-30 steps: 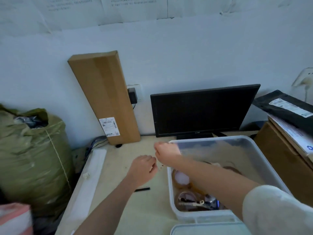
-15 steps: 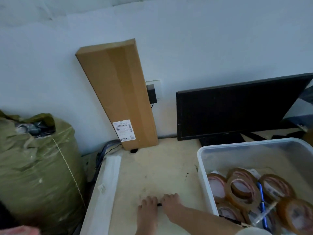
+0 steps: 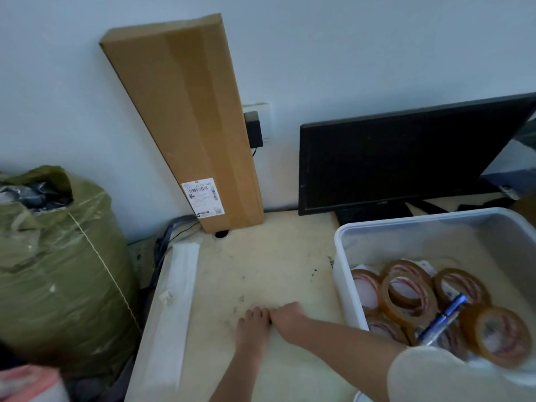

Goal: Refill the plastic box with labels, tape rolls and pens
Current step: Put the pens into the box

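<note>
A white shipping label point(image 3: 203, 196) with barcodes sits low on the tall cardboard box point(image 3: 185, 117); I can't read its blurred print.

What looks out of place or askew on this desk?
The long cardboard box stands on end, leaning against the wall and partly covering the wall socket. The desk shows dark scuffs near the plastic box. Otherwise nothing stands out.

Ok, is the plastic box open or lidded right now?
Open. The plastic box has no lid on it; its rim is bare, and the tape rolls and blue pen inside show from above.
</note>
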Available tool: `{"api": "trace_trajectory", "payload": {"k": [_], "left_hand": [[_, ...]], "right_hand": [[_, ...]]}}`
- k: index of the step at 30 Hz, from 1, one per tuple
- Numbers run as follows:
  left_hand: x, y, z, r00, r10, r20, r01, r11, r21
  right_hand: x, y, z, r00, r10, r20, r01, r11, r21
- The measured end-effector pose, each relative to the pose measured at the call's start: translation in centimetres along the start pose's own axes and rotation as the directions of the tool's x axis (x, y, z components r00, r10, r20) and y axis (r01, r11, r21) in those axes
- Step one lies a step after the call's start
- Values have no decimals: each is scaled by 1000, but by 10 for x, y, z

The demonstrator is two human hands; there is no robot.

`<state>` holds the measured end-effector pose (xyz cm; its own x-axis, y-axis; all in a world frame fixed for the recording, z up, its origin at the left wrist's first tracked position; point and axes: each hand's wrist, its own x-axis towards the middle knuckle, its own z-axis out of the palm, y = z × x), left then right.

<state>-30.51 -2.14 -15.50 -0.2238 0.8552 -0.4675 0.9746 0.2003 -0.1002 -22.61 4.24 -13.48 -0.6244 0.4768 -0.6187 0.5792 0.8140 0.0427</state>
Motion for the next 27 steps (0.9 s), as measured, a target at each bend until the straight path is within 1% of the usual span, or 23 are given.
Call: {"api": "trace_trajectory", "payload": {"k": [3, 8, 13, 17, 22, 27], "left_hand": [[3, 0, -2, 1000, -4, 9, 4, 1000, -9], [2, 0, -8, 998, -28, 51, 30, 998, -55], [0, 6, -15, 992, -68, 102, 79, 991, -108], [1, 9, -15, 992, -85, 88, 95, 989, -111], [-3, 6, -22, 991, -86, 103, 98, 989, -113], [-8, 9, -30, 993, -96, 71, 102, 991, -90]], "right_hand": [[-7, 3, -4, 997, -14, -74, 16, 1000, 20], [-15, 7, -8, 994, -41, -101, 40, 999, -14], [-21, 15, -8, 992, -60, -113, 48, 993, -103], [-21, 16, -10, 994, -59, -96, 48, 992, -116], [-26, 16, -17, 990, -78, -116, 61, 988, -144], [-33, 21, -24, 983, -90, -162, 62, 984, -169]]}}
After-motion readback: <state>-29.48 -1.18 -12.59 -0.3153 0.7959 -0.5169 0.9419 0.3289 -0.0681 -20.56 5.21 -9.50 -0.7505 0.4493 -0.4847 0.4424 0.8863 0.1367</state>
